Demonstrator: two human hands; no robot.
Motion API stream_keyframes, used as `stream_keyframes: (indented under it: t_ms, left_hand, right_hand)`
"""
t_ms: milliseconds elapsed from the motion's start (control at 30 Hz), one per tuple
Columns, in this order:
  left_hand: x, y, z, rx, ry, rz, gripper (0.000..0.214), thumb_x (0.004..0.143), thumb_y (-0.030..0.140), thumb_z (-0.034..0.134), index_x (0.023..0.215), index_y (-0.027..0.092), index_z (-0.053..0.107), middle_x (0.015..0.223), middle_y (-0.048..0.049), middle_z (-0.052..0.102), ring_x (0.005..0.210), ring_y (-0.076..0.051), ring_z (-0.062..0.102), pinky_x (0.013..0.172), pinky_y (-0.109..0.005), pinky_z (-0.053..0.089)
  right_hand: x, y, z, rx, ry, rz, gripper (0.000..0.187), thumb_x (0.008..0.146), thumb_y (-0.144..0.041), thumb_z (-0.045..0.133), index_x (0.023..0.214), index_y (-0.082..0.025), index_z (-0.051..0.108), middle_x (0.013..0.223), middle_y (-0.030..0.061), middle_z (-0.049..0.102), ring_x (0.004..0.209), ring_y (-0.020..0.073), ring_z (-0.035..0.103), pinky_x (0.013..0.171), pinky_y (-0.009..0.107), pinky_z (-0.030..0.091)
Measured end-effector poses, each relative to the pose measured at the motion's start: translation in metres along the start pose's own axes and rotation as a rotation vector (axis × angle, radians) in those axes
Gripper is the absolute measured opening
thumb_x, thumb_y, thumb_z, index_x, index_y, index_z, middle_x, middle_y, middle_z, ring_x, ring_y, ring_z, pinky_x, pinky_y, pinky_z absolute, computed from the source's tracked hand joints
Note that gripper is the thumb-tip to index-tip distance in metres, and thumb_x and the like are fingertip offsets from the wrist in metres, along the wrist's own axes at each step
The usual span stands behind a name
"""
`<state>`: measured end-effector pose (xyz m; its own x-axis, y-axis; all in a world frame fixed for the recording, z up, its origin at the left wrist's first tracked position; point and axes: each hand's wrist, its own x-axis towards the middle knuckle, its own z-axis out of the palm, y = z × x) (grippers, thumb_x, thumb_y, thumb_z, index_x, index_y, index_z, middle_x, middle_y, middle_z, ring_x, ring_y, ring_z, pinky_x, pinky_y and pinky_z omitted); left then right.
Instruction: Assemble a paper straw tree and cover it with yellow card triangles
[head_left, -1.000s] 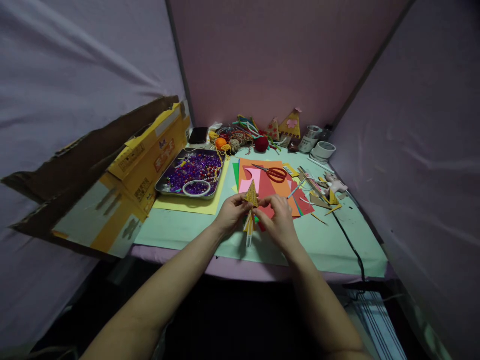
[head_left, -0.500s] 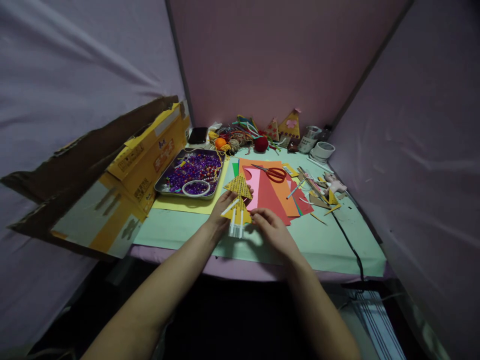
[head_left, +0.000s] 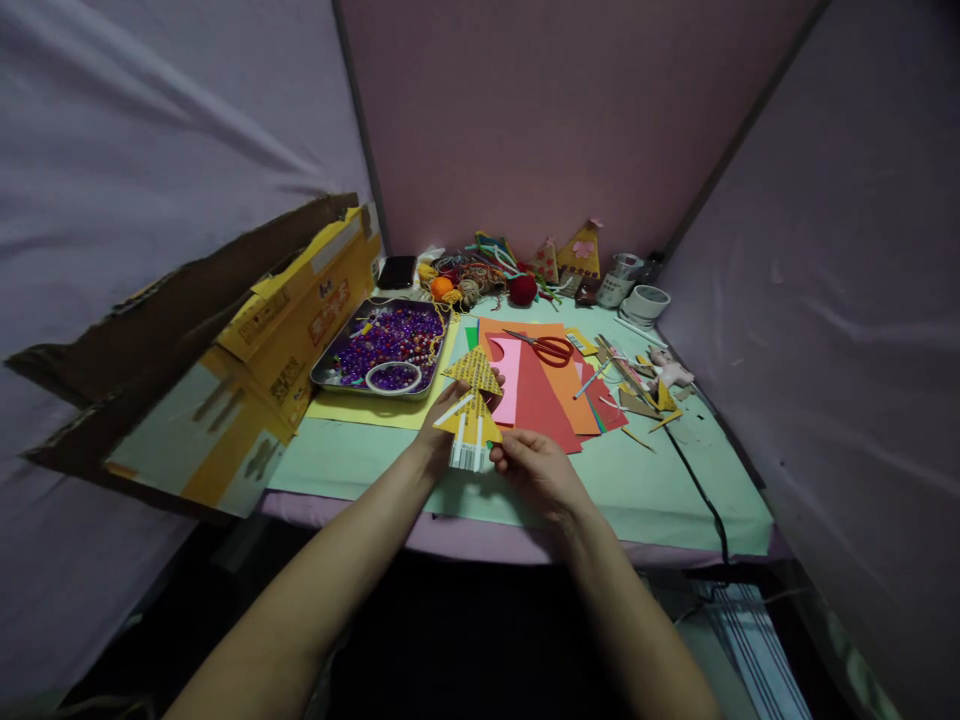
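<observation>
**Two-handed hold on a yellow cardboard cutout**

Right fingertips (head_left: 502,448) pinched almost closed on the lower right corner of the yellow cardboard cutout (head_left: 471,402). Left fingers (head_left: 448,412) wrapped round its left edge, thumb across the front, the rest hidden behind the card. Right hand (head_left: 536,470) and left hand (head_left: 437,432) both closed on this one piece, with nothing else in either.

Tiered, tree-like outline, printed face up, white barcode strip at the foot. Held tilted just above the green mat (head_left: 360,455), near the table's front edge, tip toward the paper sheets (head_left: 541,392).

Handling, as a judgement only:
- Grip by the edges, lightly, to avoid creasing thin card.
- Brace from behind with the left and make the fine adjustments with the right.
- Take care at the narrow necks between tiers, probably the weakest spots.
- Stay low over the mat.

Further out: red-handled scissors (head_left: 546,346) lying on those sheets. Metal tray (head_left: 321,375) of purple beads just left of them. Open carton (head_left: 300,310) at far left. Yarn balls (head_left: 523,288) and small cardboard trees (head_left: 581,252) along the back wall.
</observation>
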<state>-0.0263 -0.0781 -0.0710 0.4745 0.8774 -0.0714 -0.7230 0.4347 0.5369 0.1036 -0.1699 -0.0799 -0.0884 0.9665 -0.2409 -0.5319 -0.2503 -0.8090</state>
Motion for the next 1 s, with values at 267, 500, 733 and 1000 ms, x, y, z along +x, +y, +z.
stream_keyframes:
  t_ms: [267, 500, 733, 1000]
  left_hand:
    - [0.002, -0.010, -0.008, 0.134, -0.081, -0.142, 0.035, 0.080, 0.037, 0.069, 0.102, 0.010, 0.067, 0.103, -0.0153, 0.072, 0.099, -0.026, 0.068, 0.090, -0.037, 0.052]
    - [0.000, -0.010, -0.010, 0.170, -0.146, -0.317, 0.038, 0.081, 0.044, 0.066, 0.098, 0.010, 0.069, 0.094, -0.0148, 0.074, 0.090, -0.027, 0.070, 0.088, -0.040, 0.052]
    - [-0.003, -0.008, -0.010, 0.173, -0.185, -0.304, 0.030, 0.081, 0.034, 0.067, 0.100, 0.011, 0.069, 0.098, -0.0141, 0.073, 0.092, -0.025, 0.069, 0.092, -0.039, 0.049]
    - [-0.002, -0.008, -0.008, 0.172, -0.139, -0.236, 0.026, 0.080, 0.029, 0.068, 0.099, 0.012, 0.070, 0.097, -0.0109, 0.073, 0.089, -0.021, 0.069, 0.087, -0.033, 0.050]
  right_hand:
    - [-0.005, -0.020, -0.021, -0.130, 0.088, -0.106, 0.025, 0.067, -0.040, 0.081, 0.076, -0.018, 0.071, 0.069, 0.0019, 0.070, 0.059, 0.0106, 0.056, 0.054, 0.022, 0.043]
    - [-0.010, -0.025, -0.034, -0.212, 0.087, -0.125, 0.025, 0.069, -0.040, 0.080, 0.078, -0.018, 0.071, 0.071, 0.0022, 0.071, 0.064, 0.0120, 0.060, 0.064, 0.026, 0.046]
    - [-0.012, -0.023, -0.035, -0.259, 0.069, -0.106, 0.023, 0.071, -0.039, 0.078, 0.076, -0.018, 0.070, 0.071, 0.0024, 0.071, 0.062, 0.0105, 0.058, 0.062, 0.024, 0.043]
    - [-0.008, -0.016, -0.034, -0.427, 0.265, -0.347, 0.025, 0.082, -0.045, 0.065, 0.092, -0.021, 0.065, 0.086, 0.0047, 0.068, 0.074, 0.0162, 0.061, 0.068, 0.031, 0.049]
